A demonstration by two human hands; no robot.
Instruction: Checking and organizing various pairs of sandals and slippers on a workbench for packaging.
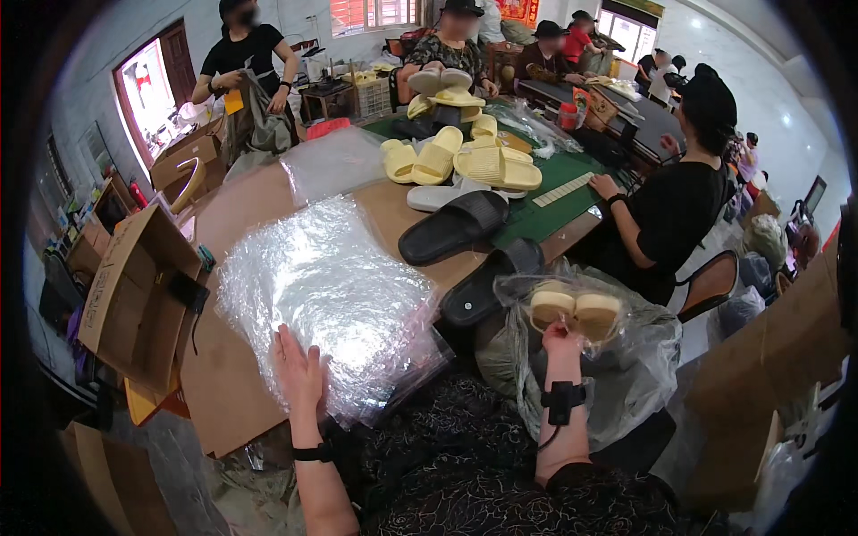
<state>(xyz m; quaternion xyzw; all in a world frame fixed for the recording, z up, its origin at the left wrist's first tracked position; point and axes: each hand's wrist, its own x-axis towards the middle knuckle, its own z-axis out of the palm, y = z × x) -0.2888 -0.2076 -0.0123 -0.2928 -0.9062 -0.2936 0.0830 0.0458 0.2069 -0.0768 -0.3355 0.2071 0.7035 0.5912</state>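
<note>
Clear, crinkled film (331, 268) lies in a glossy stack under the left hand (302, 371), open with thumb apart. The right hand (559, 341) pinches a thin bag (521, 288); inside, round-ended cream slippers (597, 317) sit just beyond the fingertips. Farther off lie smooth black slides (454, 228), then ribbed yellow ones (497, 168).

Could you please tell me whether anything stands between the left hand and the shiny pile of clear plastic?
Nothing visible does: the left hand lies right at the near left edge of the pile of clear plastic. The black slippers sit off to the pile's right, out of the way.
</note>
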